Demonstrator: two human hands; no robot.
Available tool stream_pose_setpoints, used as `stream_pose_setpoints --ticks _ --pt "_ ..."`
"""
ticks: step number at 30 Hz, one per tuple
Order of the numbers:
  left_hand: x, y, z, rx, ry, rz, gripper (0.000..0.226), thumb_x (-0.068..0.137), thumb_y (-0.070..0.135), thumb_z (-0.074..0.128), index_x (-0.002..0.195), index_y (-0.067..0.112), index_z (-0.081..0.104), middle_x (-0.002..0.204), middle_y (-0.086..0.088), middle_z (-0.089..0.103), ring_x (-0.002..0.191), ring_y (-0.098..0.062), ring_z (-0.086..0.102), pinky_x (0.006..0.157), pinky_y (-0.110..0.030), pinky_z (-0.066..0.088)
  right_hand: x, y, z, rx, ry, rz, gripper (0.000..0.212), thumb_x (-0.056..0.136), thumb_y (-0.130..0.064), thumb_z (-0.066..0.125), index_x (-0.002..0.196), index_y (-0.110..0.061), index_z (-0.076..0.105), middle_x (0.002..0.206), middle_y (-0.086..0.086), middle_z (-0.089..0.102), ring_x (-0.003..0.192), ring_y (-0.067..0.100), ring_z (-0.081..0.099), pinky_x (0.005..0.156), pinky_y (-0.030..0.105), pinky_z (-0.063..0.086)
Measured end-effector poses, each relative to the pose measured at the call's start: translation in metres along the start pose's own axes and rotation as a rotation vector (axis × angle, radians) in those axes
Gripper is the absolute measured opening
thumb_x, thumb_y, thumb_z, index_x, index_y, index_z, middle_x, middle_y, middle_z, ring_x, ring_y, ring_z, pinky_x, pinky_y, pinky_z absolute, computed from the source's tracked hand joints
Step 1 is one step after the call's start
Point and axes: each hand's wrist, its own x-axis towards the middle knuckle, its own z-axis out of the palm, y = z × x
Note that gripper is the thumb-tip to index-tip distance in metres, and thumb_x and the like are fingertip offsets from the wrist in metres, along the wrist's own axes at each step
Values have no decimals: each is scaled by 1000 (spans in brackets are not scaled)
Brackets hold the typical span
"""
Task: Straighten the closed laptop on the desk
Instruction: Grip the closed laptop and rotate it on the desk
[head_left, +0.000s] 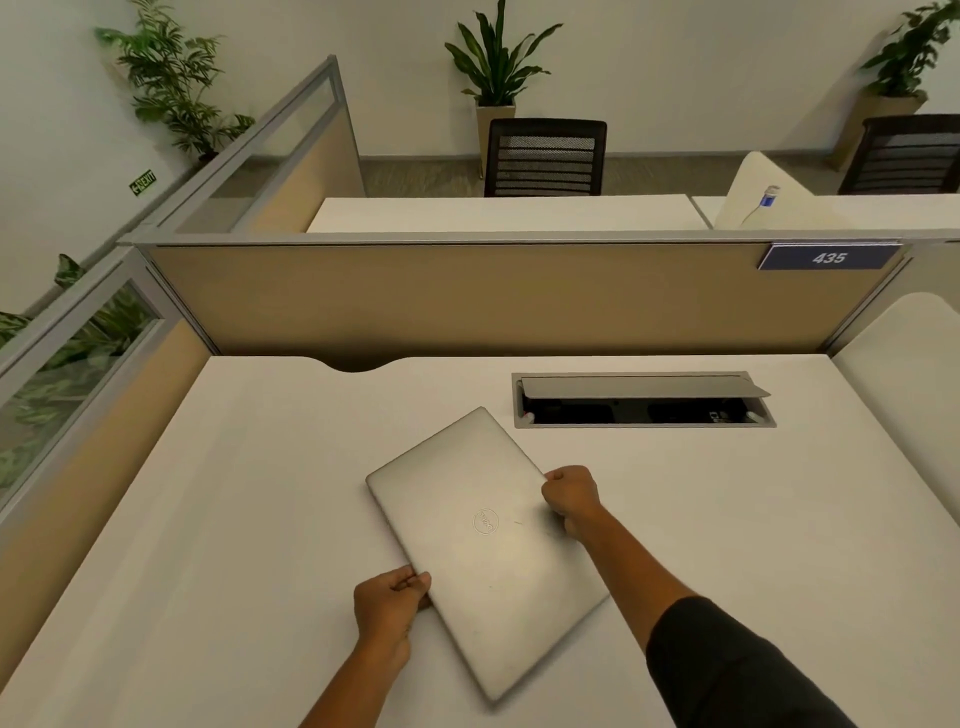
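open cable box (644, 400), beige partition (467, 296), number plate (828, 257), potted plant (496, 57)

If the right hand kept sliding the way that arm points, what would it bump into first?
Most likely the laptop itself: the right hand already grips its right edge, and the forearm points up and left across the lid. Past the laptop only bare desk shows before the partition, though depth is hard to judge.

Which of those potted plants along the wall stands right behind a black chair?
The middle plant, in a pale tall planter, directly behind the black mesh chair.
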Motion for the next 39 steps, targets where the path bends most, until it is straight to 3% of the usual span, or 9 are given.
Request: stream_pose_setpoints --ticks 5,8,13,18,23,27,31,35,39 --pt "-16 -11 13 -16 40 -16 17 81 -17 76 84 -1 78 59 -3 75 70 -29 71 59 -28 65 14 -4 -4 -66 -36 -2 26 86 8 55 99 4 77 87 12 65 72 25 57 56 28 42" --pt "-16 -16 19 4 68 -30 31 80 -16 76 65 11 74 59 -6 74 68 -28 70 82 -43 64 19 -5 -5 -104 -61 -5 27 88 8 56 102 1 78 94 15 67 77 27 59 55 27 44" --pt "-12 -21 20 63 106 -6 46 78 -12 78 47 19 65 62 -11 68 66 -27 68 90 -53 63 21 -4 -3 -157 -54 -43 24 88 7 59 104 2 77 99 16 68 82 27 61 69 35 52" --pt "-18 -17 21 10 120 -24 22 78 -16 78 72 6 78 67 -10 74 72 -30 70 88 -47 63 20 0 -1 -196 -47 -81 28 84 9 54 100 4 76 85 10 63 74 24 58 67 35 49" --pt "-19 -16 17 -24 102 -37 26 75 -18 80 70 8 75 63 -6 75 69 -31 72 87 -46 62 16 2 2 -211 -3 -121 30 82 7 50 96 1 76 94 16 70 75 29 62 64 36 53" --pt "-14 -15 11 -20 70 -62 23 75 -17 82 97 -11 76 83 -23 78 73 -35 75 68 -39 68 15 10 4 -276 8 -194 23 86 1 56 94 -6 76 100 16 74 94 37 70 82 42 63" --pt "-2 2 -3 206 20 -43 21 83 13 86 79 -6 78 73 -27 78 63 -40 77 65 -41 68 0 21 0 -348 2 -231 45 92 -18 67 136 -10 66 136 11 63 126 31 59 109 44 51" --pt "36 37 -25 617 130 179 46 88 38 77 60 3 73 60 -14 75 66 -40 74 71 -41 63 -36 45 -12 -375 128 -210 62 95 -33 70 151 -16 51 153 6 51 143 30 45 115 44 38" --pt "80 81 -29 741 155 452 24 95 25 70 103 4 77 107 -19 75 101 -40 70 85 -39 52 -77 81 -26 -252 303 -25 74 90 -37 76 154 -15 45 156 10 45 145 36 40 111 52 40"
